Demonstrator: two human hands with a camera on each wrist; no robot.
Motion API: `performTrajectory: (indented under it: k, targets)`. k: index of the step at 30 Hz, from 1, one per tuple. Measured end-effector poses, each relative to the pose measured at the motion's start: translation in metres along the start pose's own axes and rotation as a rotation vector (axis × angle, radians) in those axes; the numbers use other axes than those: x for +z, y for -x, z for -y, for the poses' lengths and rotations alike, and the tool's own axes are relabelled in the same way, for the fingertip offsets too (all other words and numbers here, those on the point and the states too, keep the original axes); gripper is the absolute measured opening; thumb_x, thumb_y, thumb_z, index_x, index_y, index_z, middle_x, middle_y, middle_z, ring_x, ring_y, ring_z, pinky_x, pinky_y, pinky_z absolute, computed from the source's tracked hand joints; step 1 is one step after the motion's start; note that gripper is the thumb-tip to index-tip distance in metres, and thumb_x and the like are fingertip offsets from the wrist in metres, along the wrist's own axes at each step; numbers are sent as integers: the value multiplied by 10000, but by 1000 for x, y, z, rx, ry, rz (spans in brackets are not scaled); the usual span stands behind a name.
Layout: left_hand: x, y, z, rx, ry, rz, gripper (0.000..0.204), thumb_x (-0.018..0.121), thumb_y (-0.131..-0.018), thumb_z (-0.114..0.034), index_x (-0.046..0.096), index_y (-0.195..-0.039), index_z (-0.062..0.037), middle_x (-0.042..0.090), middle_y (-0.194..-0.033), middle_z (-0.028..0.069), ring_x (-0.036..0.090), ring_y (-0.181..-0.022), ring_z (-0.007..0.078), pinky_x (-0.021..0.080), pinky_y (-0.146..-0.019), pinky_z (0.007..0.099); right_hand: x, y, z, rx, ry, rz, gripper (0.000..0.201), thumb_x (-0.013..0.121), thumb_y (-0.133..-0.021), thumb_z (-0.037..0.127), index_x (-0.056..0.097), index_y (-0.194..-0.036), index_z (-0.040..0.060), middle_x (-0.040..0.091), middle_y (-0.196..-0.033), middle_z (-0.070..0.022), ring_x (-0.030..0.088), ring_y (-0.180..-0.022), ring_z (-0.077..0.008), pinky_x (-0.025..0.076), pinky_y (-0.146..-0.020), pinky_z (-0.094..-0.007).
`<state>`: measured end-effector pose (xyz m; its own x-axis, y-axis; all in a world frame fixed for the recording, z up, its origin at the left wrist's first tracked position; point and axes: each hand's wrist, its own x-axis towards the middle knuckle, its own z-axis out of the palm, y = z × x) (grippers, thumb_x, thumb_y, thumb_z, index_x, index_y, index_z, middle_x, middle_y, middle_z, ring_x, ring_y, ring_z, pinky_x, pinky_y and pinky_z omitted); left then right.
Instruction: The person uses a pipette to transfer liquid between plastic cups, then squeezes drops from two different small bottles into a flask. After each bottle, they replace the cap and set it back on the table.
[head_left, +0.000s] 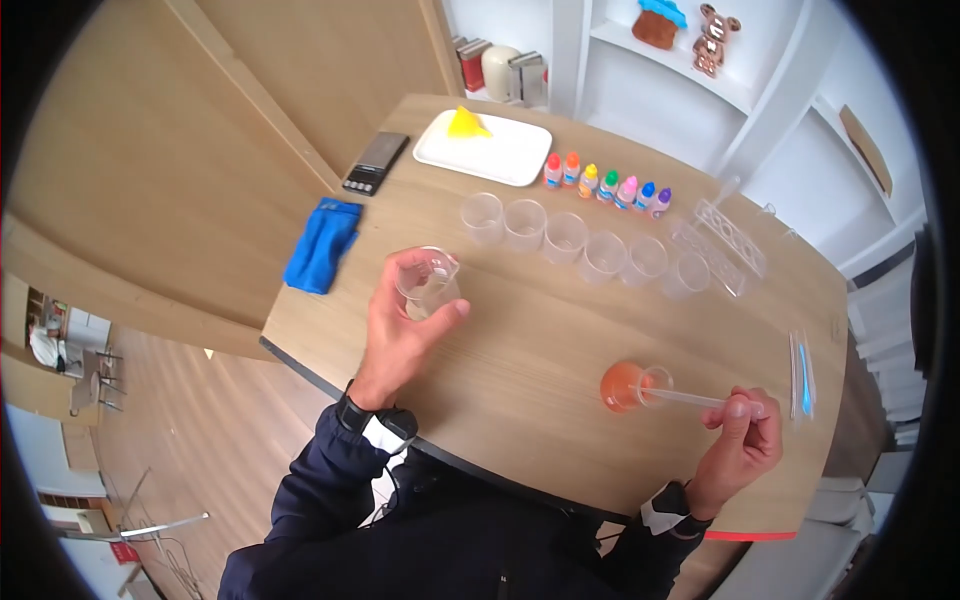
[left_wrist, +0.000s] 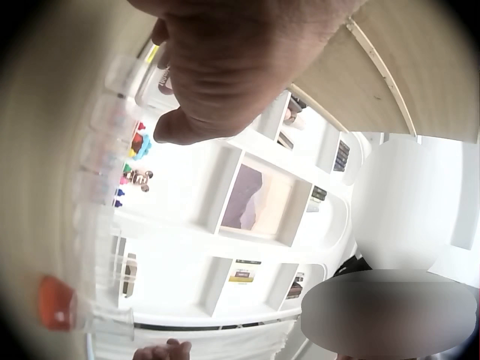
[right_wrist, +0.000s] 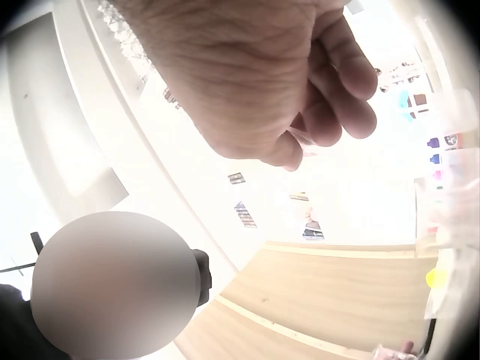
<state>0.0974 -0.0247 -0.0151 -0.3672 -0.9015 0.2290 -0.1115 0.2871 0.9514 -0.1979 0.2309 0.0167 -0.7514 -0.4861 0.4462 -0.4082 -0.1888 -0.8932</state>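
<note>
My left hand [head_left: 392, 330] grips a clear beaker [head_left: 428, 290] above the left part of the table, fingers round its far side and thumb near its front. In my right hand [head_left: 745, 440], at the front right, a translucent plastic dropper [head_left: 690, 399] is pinched by its bulb end. The dropper's stem points left, into the mouth of a conical flask [head_left: 619, 387] holding orange liquid. In the left wrist view the left hand [left_wrist: 232, 67] hides most of the beaker, and the orange flask [left_wrist: 56, 304] shows low at left. The right hand [right_wrist: 255, 82] hides the dropper in the right wrist view.
Several clear cups [head_left: 565, 238] stand in a row mid-table. Behind them are colored dropper bottles [head_left: 608, 187], a white tray [head_left: 500, 155] with a yellow funnel [head_left: 465, 124], a scale [head_left: 376, 163], a blue cloth [head_left: 322, 246] and clear racks [head_left: 730, 238]. Wrapped sticks [head_left: 803, 375] lie far right.
</note>
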Motion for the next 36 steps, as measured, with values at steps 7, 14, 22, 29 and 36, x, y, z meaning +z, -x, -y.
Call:
performTrajectory:
  k: [7, 14, 22, 29, 36]
  targets:
    - [-42, -35, 19, 151, -497, -206, 565, 938, -804, -141, 707, -1314, -66, 698, -1318, 52, 631, -1170, 219, 490, -1027, 356, 4, 0, -9, 26, -69, 3, 194, 773, -1076, 158, 685, -1038, -10, 672, -862, -76, 628, -679, -114, 515, -620, -253]
    - [-54, -98, 55, 96, -466, -265, 635, 952, -766, -170, 719, -1346, -57, 705, -1239, 92, 639, -1090, 230, 527, -963, 374, 1, -1, -17, 40, -132, 42, 139, 755, -1077, 117, 681, -1049, 3, 683, -885, -80, 628, -689, -115, 511, -624, -262]
    - [-48, -138, 86, 27, -465, -291, 695, 926, -754, -202, 674, -1380, -36, 713, -1223, 126, 657, -1072, 268, 560, -956, 411, 1, 0, -18, 60, -140, 32, 157, 764, -1071, 126, 686, -1052, -9, 670, -872, -73, 634, -681, -121, 511, -621, -262]
    - [-51, -154, 111, 10, -445, -327, 752, 927, -773, -196, 628, -1440, -18, 725, -1274, 136, 670, -1100, 237, 559, -965, 377, 2, 1, -16, 84, -145, 24, 210, 788, -1061, 168, 697, -1054, -21, 659, -865, -73, 628, -671, -120, 520, -615, -264]
    - [-50, -157, 124, 73, -439, -365, 746, 923, -762, -190, 614, -1416, -6, 719, -1276, 173, 684, -1119, 294, 564, -980, 410, 2, 0, -16, 112, -139, 19, 175, 768, -1060, 137, 690, -1038, -18, 666, -868, -69, 627, -672, -115, 524, -630, -262]
